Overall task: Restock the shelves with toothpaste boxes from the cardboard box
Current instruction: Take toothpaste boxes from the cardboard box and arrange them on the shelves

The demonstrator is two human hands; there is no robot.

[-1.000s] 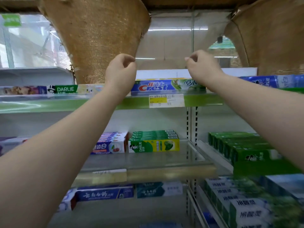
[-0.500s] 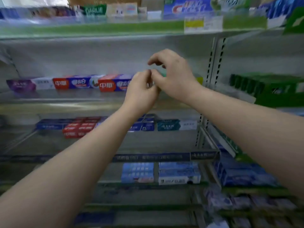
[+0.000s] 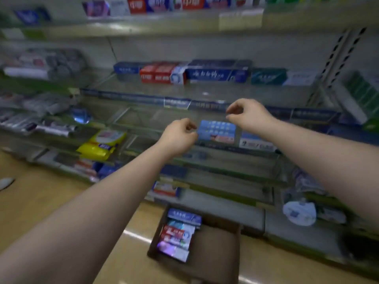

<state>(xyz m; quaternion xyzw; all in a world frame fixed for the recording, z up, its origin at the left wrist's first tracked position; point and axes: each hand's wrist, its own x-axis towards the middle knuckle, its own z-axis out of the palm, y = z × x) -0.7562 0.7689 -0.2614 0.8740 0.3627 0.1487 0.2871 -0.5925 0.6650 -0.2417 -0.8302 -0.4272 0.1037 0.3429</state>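
The brown cardboard box (image 3: 217, 249) sits on the floor at the foot of the shelves, with several toothpaste boxes (image 3: 178, 235) stacked in its left side. My left hand (image 3: 180, 138) and my right hand (image 3: 248, 113) hang in the air in front of the middle shelves, well above the box. Both have their fingers loosely curled with nothing in them. Red, blue and teal toothpaste boxes (image 3: 215, 73) line a glass shelf (image 3: 184, 91) above my hands. The picture is blurred by motion.
A yellow packet (image 3: 100, 144) lies on a lower shelf to the left. Light blue boxes (image 3: 217, 132) stand on the shelf just behind my hands. White packaged goods (image 3: 299, 212) rest on the bottom right shelf. The wooden floor (image 3: 41, 201) extends to the left.
My view has swung down from the top shelf to the lower shelves and the floor. Both hands have dropped from the top shelf, met briefly, then parted. The cardboard box has come into sight.
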